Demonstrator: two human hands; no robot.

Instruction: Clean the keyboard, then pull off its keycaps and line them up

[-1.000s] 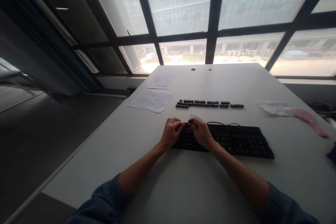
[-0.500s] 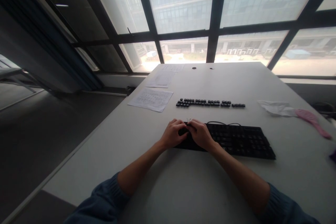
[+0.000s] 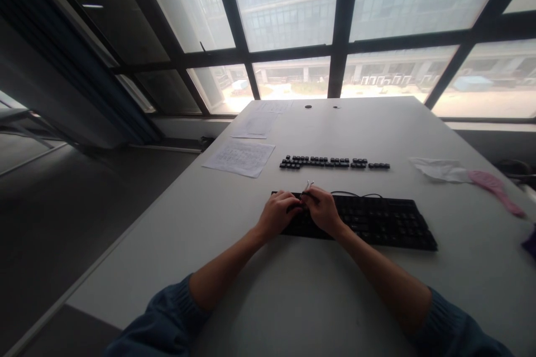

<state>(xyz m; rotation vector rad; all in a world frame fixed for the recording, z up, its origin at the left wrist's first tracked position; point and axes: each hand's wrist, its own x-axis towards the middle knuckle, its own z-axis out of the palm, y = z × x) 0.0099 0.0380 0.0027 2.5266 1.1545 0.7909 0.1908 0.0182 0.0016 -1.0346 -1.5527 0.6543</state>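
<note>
Both hands are over the left part of a black keyboard [image 3: 387, 223] lying on the white desk. My right hand [image 3: 321, 211] is closed in a pinch on what looks like a wire keycap puller [image 3: 309, 184]; two thin pale prongs stick up past the fingers. Touching or nearly touching those fingertips, my left hand [image 3: 277, 214] has its thumb and fingers drawn together. What lies between its fingertips is too small and dark to make out. Beyond the keyboard, loose black keycaps [image 3: 318, 162] lie in rows.
Written sheets of paper [image 3: 240, 158] lie on the desk [image 3: 167, 240] at the left. To the right are a white tissue [image 3: 439, 169] and a pink hairbrush-shaped object [image 3: 496, 191]. A thin black cable [image 3: 355, 194] curls behind the keyboard. Windows stand beyond the desk.
My right hand has lifted and turned slightly, so the pale prongs now point up and to the right. The left hand stays close beside it. The view has shifted slightly.
</note>
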